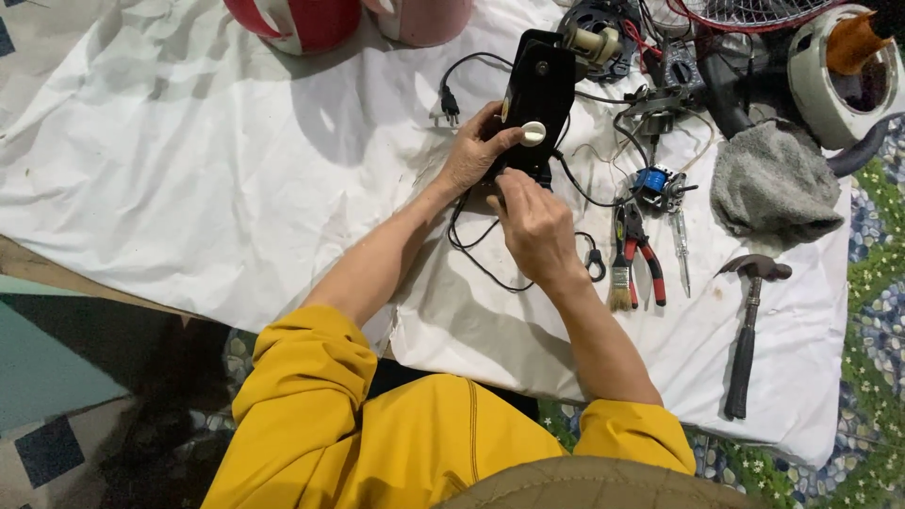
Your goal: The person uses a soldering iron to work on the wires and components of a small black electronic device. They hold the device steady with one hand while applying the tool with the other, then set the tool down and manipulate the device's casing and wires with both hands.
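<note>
**A:** Your left hand (476, 149) has its fingers wrapped round the side of the black housing (535, 104), just above the middle of the frame, thumb near the white knob (534, 133). Your right hand (534, 224) is at the housing's lower end, fingers curled narrow. I cannot tell whether they pinch a screw, a small tool or nothing.

**B:** What could go wrong for you here?

**A:** The black cord (490, 250) loops right under your wrists. I'd judge that a tug from either arm could drag the housing or pull its wires. The plug (447, 106) lies loose on the white sheet (189, 160), left of the housing, so it looks unpowered; keep it that way. Any small part you drop would likely roll into the sheet's creases and be hard to find.

**B:** And to the right?

**A:** The pliers (637, 253), the brush (619, 283) and the screwdriver (681, 250) lie close to your right elbow's path; a sweep could scatter them. The hammer (745, 339) lies near the sheet's lower right edge.

**B:** Any labels or packages?

**A:** No packages. I can make out no label or sign anywhere; a small blue coil (650, 181) sits right of centre.
</note>
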